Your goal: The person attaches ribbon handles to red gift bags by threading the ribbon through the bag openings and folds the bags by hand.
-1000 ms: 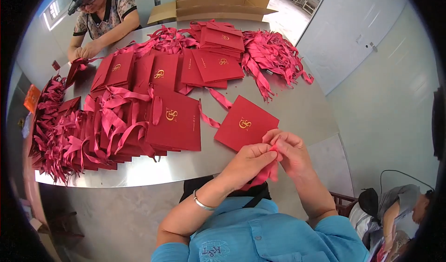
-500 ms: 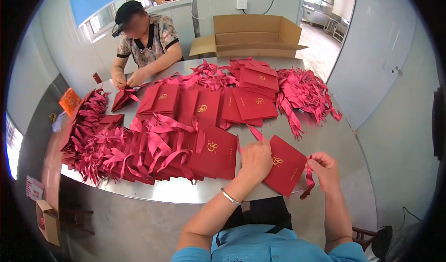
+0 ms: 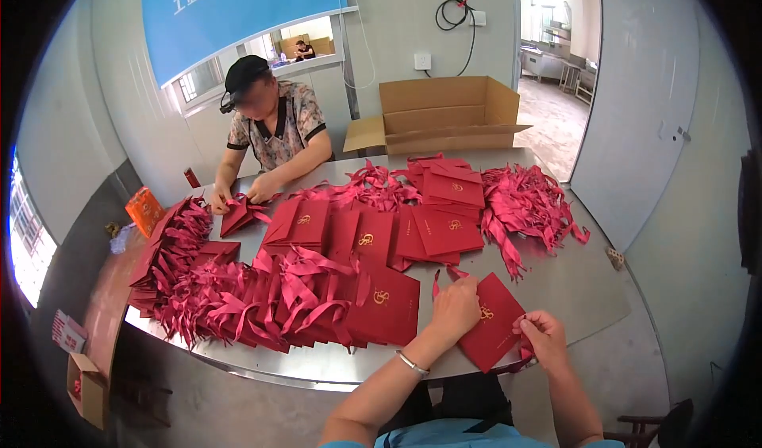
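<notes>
A flat red paper gift bag (image 3: 494, 329) with a gold emblem lies tilted near the front edge of the table. My left hand (image 3: 456, 311) is closed over its upper left edge, and a pink-red ribbon (image 3: 454, 273) sticks out beyond the knuckles. At the opposite edge, the thumb and fingers of my right hand (image 3: 542, 337) pinch together. Ribbon shows just under that hand, partly hidden by it. Left of my hands, a row of red bags (image 3: 386, 305) overlaps, with ribbon loops lying on top.
Red bags (image 3: 440, 230) without visible ribbons are stacked mid-table. A heap of loose ribbons (image 3: 528, 202) lies at the far right. Across the table a co-worker (image 3: 278, 123) handles another red bag (image 3: 240, 216). An open cardboard box (image 3: 448, 140) stands behind the metal table (image 3: 583, 297).
The view has tilted upward, so the table sits lower in the picture. My right hand has come in closer against the bag's edge, and less ribbon hangs visibly below it.
</notes>
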### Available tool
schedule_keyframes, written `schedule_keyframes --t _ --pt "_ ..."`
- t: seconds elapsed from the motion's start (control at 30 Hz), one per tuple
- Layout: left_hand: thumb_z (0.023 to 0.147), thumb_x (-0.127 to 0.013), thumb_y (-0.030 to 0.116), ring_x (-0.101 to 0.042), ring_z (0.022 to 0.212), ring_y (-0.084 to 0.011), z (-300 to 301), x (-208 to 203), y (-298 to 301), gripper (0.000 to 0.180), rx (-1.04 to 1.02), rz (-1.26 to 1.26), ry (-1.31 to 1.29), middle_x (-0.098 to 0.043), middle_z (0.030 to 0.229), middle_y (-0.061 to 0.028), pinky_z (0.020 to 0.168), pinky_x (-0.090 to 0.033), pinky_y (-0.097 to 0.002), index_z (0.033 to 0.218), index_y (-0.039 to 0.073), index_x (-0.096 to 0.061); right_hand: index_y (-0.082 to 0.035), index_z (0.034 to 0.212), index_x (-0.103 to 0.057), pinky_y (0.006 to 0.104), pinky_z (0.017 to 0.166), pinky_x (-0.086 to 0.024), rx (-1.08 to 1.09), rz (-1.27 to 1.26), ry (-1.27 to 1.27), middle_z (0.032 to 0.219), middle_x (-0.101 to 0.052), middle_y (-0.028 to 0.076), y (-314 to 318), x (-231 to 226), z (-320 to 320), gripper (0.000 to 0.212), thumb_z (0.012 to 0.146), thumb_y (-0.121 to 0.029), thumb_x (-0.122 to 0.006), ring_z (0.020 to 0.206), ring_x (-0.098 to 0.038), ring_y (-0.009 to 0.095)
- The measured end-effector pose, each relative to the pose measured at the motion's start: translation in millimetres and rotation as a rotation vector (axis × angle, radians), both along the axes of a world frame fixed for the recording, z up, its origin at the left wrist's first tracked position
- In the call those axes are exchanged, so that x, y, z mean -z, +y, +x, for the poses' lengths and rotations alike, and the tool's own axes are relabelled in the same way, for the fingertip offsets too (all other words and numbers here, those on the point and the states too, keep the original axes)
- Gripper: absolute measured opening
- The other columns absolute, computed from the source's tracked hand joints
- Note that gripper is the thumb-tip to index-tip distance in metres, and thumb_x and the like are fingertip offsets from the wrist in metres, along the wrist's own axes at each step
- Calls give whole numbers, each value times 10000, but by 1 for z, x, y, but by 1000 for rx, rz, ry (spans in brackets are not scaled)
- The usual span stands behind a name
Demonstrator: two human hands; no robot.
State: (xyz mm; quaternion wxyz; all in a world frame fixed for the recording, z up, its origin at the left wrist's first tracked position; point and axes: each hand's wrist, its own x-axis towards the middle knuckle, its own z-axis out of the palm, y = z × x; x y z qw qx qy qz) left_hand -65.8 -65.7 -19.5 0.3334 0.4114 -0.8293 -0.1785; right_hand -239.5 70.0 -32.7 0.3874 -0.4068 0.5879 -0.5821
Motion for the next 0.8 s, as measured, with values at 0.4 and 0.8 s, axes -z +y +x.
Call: schedule_keyframes --t 0.4,0.8 --pt "802 -618 -98 -659 840 -130 34 -27 27 249 685 570 5 -706 882 -72 750 -512 -258 1039 -18 -629 -11 990 -674 269 718 -500 -77 -203 226 905 -670 38 14 -29 7 184 876 -153 -702 829 -612 93" --pt "833 -676 -30 -614 802 -73 70 -3 82 216 574 766 123 -681 883 -38 752 -485 -200 1043 -19 -630 -36 996 -697 331 829 -489 -356 -296 451 916 -684 79 41 4 40 138 880 -108 -677 930 -633 210"
